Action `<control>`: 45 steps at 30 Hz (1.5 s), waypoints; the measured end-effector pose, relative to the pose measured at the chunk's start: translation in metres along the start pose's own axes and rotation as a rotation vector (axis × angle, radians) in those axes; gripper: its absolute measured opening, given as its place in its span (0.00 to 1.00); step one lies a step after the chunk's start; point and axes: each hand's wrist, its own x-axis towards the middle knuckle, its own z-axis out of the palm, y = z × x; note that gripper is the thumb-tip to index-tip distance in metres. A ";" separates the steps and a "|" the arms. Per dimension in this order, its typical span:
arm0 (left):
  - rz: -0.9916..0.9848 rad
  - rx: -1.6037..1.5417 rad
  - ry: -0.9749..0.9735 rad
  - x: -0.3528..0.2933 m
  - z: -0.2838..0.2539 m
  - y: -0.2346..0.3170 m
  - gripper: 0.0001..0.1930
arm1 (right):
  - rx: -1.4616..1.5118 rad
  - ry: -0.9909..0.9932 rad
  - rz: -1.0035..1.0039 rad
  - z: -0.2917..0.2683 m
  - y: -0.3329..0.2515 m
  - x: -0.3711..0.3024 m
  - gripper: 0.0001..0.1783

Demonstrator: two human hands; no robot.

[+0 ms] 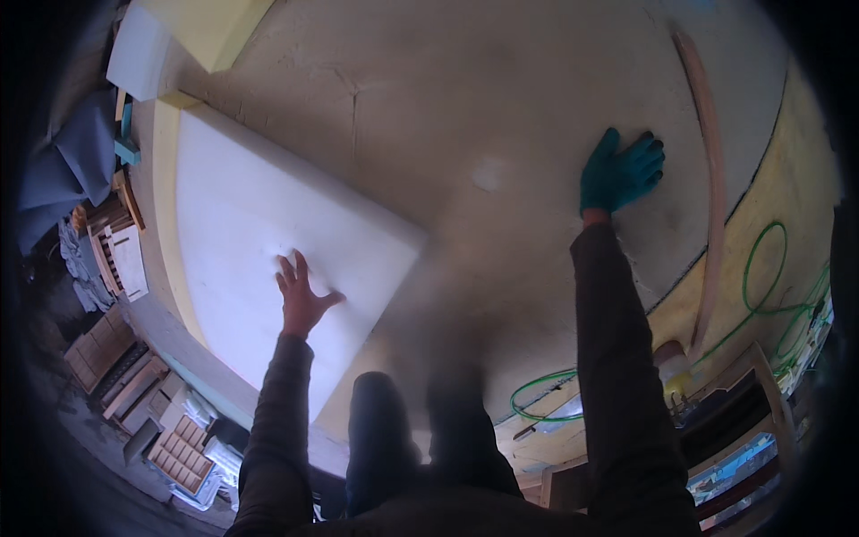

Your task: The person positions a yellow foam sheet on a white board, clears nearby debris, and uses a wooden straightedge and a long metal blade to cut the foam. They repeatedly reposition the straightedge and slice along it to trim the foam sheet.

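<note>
My bare left hand presses on a thick white slab, apparently foam, its fingers spread and slightly bent. The slab lies at the left, with a pale yellow layer showing along its left side. Farther out on the right, my right hand wears a teal glove. It rests on the broad tan surface with its fingers extended, holding nothing. My legs are at the lower middle, close to that surface.
A long curved wooden strip lies beyond my right hand. Thin green hose loops at the right. Yellow and white blocks stand at the far left. Wooden pieces and a divided tray sit low on the left.
</note>
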 end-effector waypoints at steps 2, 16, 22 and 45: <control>-0.068 0.129 -0.208 0.017 -0.052 0.009 0.56 | -0.028 -0.021 -0.007 -0.003 -0.001 0.002 0.42; 0.682 -0.021 0.427 0.388 -0.265 0.467 0.67 | 0.115 -0.317 0.143 -0.024 -0.005 0.012 0.45; 0.594 0.079 0.279 0.430 -0.244 0.543 0.75 | 0.020 -0.437 0.137 -0.016 0.001 -0.003 0.49; 0.503 0.118 0.282 0.411 -0.257 0.549 0.79 | 0.194 0.197 0.332 0.098 0.137 0.613 0.38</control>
